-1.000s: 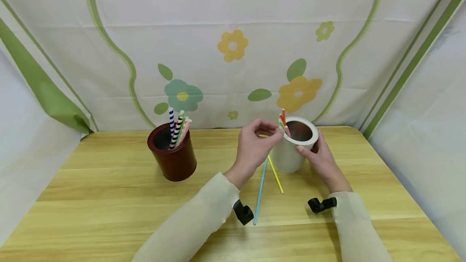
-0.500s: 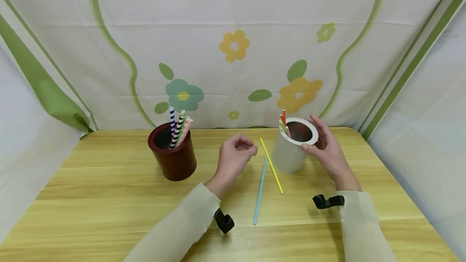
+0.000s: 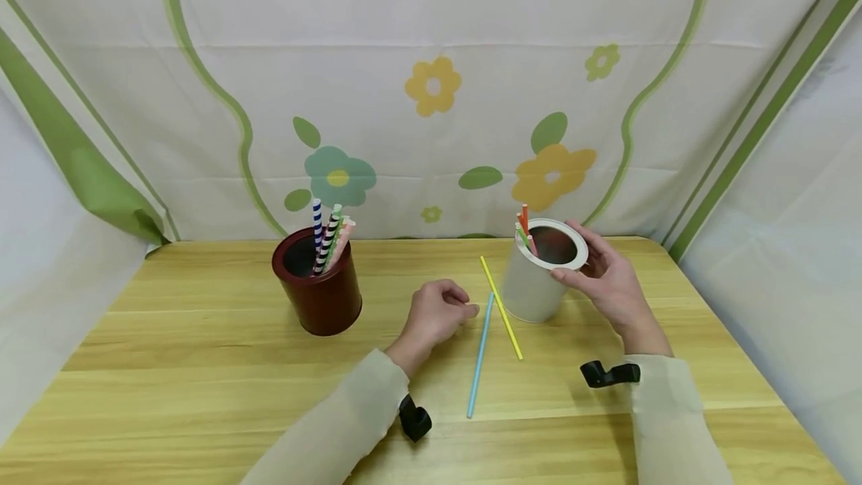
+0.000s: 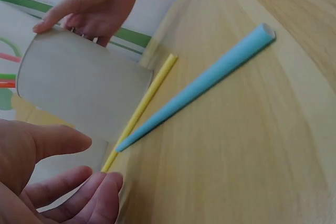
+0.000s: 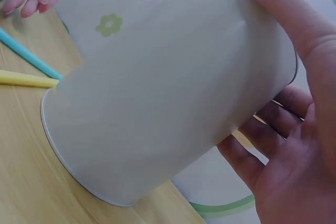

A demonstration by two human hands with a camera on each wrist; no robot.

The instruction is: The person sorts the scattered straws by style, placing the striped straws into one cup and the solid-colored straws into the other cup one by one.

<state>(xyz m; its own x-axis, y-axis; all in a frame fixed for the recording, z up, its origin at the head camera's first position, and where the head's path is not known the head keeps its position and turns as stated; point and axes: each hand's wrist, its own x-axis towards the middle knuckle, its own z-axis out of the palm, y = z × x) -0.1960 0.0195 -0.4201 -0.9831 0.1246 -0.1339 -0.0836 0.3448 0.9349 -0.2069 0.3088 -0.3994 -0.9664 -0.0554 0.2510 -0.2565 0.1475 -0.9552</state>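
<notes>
On the table, a light blue straw [image 3: 480, 358] and a yellow straw [image 3: 508, 326] lie with their far parts crossing or nearly touching. My left hand [image 3: 436, 316] hovers just left of them, fingers loosely bent, with a gap between thumb and fingers in the left wrist view and nothing held. A white can [image 3: 528, 292] stands upright behind the straws, with several red, green and pink straws [image 3: 524, 219] leaning at its left rim. My right hand [image 3: 614, 292] holds the can's right side, thumb at the front of the rim, fingers round the back.
To the left stands a dark red can [image 3: 328, 305] holding several striped and patterned straws [image 3: 328, 242]. A white flowered cloth [image 3: 377, 96] hangs behind the wooden table [image 3: 202, 380], with more cloth at both sides.
My left hand has come away from the straws in the white can, moving left and down toward the blue straw. My right hand loosened from the can briefly, then settled back against it.
</notes>
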